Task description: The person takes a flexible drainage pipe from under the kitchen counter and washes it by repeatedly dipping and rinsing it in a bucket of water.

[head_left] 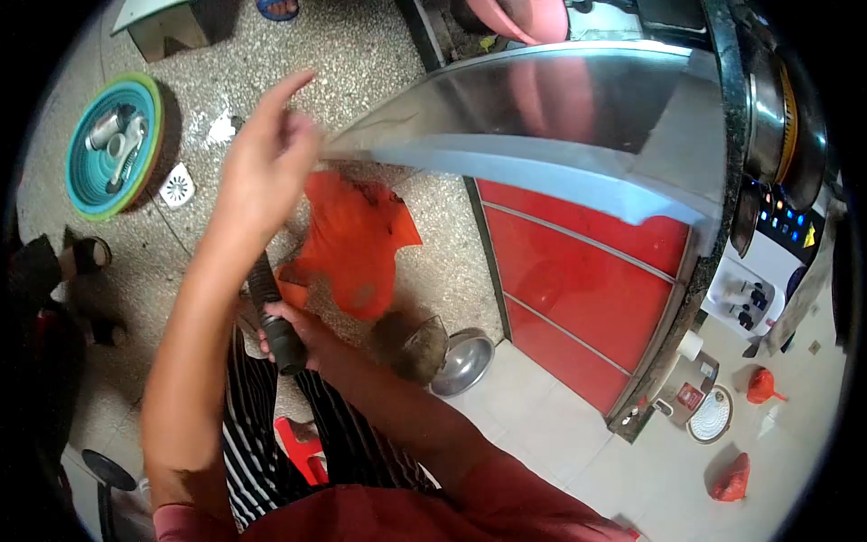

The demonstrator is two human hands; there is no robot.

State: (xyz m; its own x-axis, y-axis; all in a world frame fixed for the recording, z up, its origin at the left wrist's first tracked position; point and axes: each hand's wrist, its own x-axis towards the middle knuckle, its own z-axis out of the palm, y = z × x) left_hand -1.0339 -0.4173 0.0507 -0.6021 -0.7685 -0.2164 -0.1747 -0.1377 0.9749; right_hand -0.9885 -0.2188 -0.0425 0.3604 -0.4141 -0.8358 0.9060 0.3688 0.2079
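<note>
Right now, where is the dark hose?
In the head view, the dark hose is left of centre, gripped in the right hand, with the orange sheet above and to its right.

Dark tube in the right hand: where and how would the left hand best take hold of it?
Probably by the bare stretch of the dark tube just beyond the right hand, the left hand coming from above and wrapping across: it looks slim and round there, while the right hand surrounds the thicker end.

Maroon shirt (388,517), black trousers (248,434) with white stripes
</note>
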